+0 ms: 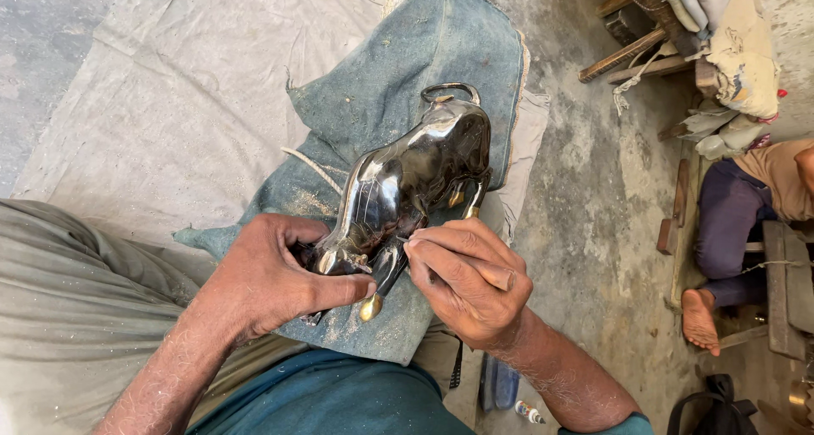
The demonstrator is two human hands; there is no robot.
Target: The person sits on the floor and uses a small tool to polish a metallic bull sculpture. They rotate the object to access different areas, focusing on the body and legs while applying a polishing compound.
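blue cloth (pixel 398 70) covered my lap. on it lay the shiny metal bull (pixel 407 181). my left hand (pixel 271 278) gripped its head, my right hand (pixel 466 278) pinched a small tool. most already shone; some spots looked dull.

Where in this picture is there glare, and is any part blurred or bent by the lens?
Head view: white glare streaks run along the back of the dark polished animal figure; soft, even daylight, with weak shadows; both hands, left hand and right hand, look sharp; the edges look slightly curved by the wide lens.
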